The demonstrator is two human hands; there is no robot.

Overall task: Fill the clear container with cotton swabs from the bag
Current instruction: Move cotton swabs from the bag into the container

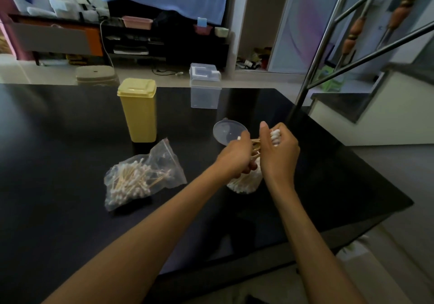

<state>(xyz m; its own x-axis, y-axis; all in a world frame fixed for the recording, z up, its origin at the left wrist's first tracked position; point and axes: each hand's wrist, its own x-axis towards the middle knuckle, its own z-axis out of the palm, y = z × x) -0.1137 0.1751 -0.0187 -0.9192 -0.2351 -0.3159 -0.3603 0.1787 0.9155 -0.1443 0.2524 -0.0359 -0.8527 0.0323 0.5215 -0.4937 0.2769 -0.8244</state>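
I see my left hand (236,154) and right hand (278,149) closed around a bunch of swabs (274,136) over the clear container (245,183). The bag (141,176) lies left, with bare table (58,162) around it.

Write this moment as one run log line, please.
hands: left and right hold swab bundle | above: clear container, partly filled | lid: off, behind | bag: swabs remain
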